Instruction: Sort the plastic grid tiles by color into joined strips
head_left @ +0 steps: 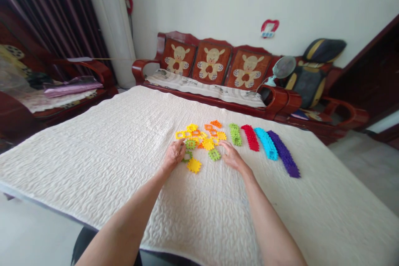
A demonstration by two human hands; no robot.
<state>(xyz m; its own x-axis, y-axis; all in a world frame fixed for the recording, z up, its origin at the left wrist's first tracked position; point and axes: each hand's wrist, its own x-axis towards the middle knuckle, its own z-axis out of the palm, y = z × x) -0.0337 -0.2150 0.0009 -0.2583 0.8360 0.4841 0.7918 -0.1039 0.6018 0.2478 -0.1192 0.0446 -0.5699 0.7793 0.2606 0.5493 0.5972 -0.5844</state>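
A loose pile of yellow, orange and green square plastic tiles (202, 135) lies on a white quilted table cover (109, 145). My left hand (173, 153) rests at the pile's left edge, fingers curled over a green tile (190, 144). My right hand (230, 154) lies at the pile's right side, fingers stretched toward the tiles, next to a green tile (214, 154). A yellow tile (194, 165) sits between the hands. To the right lie stacked rows of tiles: green (235, 134), red (251, 137), blue (267, 143) and purple (284, 153).
A dark red wooden sofa (215, 70) with bear-print cushions stands behind the table. A small fan (282, 68) and a bag (311, 70) sit at its right end. Another wooden seat with cloth (65, 89) is at the left. A door stands at the far right.
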